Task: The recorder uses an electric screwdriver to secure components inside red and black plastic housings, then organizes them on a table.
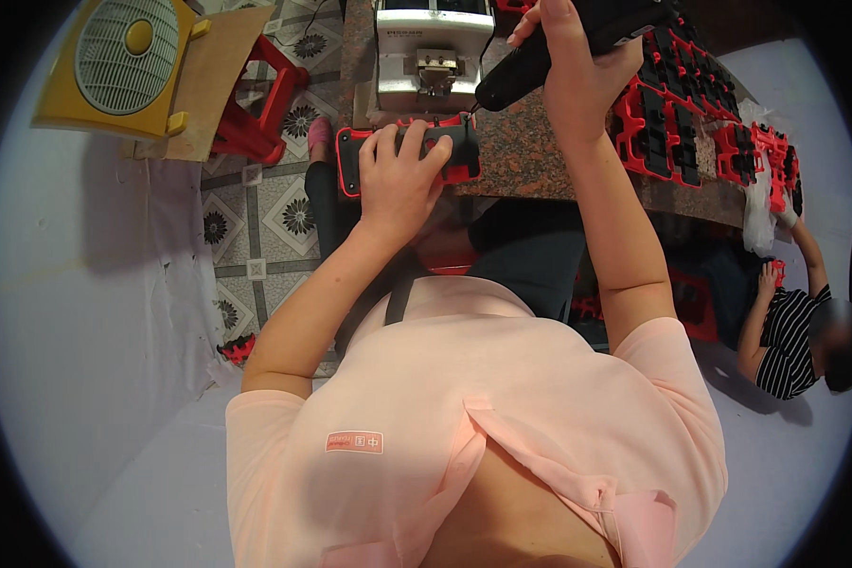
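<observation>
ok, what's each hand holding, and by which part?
Right hand: black handheld tool, gripped round its body. Left hand: laid over the red-and-black part; whether it's gripped can't be told.

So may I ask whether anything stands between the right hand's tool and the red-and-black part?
Nothing visible does: the black tool reaches the part at its far edge; the left hand holds it further left.

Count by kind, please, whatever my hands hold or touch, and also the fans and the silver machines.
Black tool: 1
Red-black part: 1
Fan: 1
Silver machine: 1
Total: 4
</observation>
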Demonstrator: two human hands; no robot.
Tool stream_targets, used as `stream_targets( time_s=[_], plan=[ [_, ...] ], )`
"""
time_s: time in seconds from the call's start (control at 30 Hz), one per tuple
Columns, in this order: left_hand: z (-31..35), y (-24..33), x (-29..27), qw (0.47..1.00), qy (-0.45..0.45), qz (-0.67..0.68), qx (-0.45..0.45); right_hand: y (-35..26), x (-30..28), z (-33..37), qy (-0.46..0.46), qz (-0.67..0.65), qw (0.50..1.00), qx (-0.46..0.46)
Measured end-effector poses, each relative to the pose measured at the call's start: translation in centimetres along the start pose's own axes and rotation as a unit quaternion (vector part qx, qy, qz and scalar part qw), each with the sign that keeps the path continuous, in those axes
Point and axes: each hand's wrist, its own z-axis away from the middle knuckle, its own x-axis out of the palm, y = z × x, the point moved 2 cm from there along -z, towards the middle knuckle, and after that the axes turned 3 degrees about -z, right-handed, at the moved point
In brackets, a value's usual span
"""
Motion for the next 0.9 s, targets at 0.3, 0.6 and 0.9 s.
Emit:
stream_targets(
  time_s=[0.3,0.6,0.9],
  plan=[
    [0.0,-0.1,-0.1,1.0,-0.002,0.0,0.002,3.8,0.1,0.2,-0.044,-0.108,0.988,-0.101],
    [-0.2,-0.1,0.0,1.0,0.011,0.005,0.001,0.4,3.0,1.4,-0.103,0.119,0.98,-0.12],
    [-0.4,0.0,-0.4,1.0,0.01,0.027,0.005,4.7,2.3,-2.0,-0.178,-0.125,0.967,-0.136]
  ],
)
